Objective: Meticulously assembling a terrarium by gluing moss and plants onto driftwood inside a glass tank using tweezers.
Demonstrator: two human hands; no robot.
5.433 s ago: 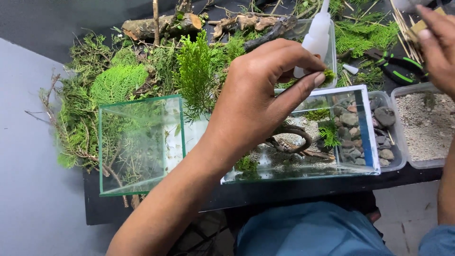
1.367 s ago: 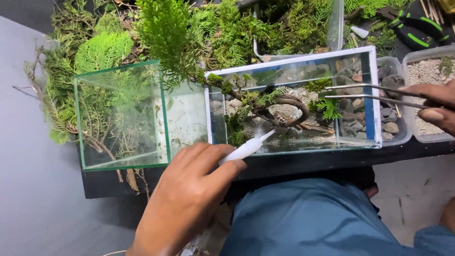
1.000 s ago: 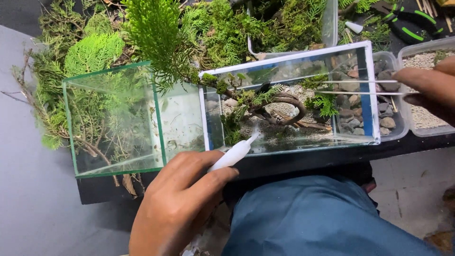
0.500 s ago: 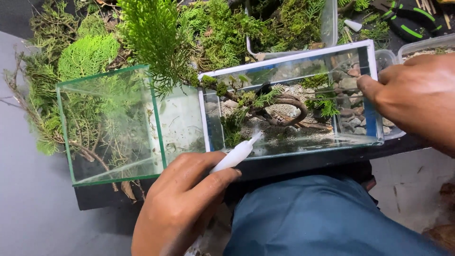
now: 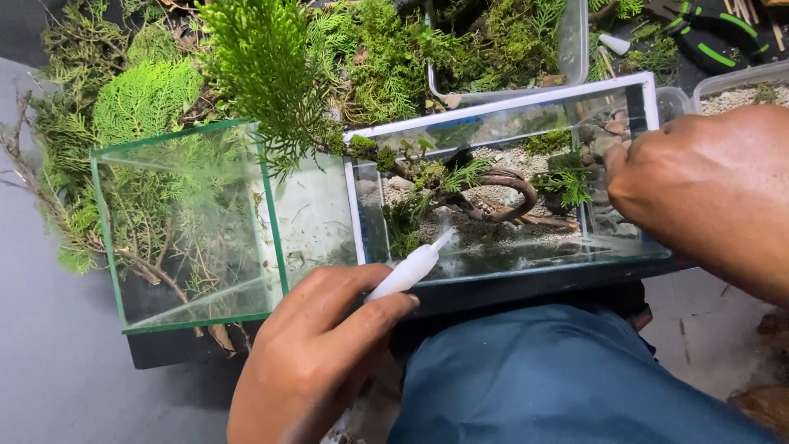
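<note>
Now right hand [image 5: 707, 189] fills right of view, pressed against right end of planted glass tank [image 5: 501, 189]; long tweezers seen a moment ago out of sight, fingers curled toward glass, grip hidden, cannot tell what they hold

Left hand [image 5: 316, 353] unmoved at near edge, fingers closed round white nozzle bottle [image 5: 411, 270], tip aimed at tank's near wall

Empty glass tank [image 5: 189, 222] at left, moss and green cuttings [image 5: 263, 57] beyond

Judgement: planting paused, attention shifting to tank's right end
</note>
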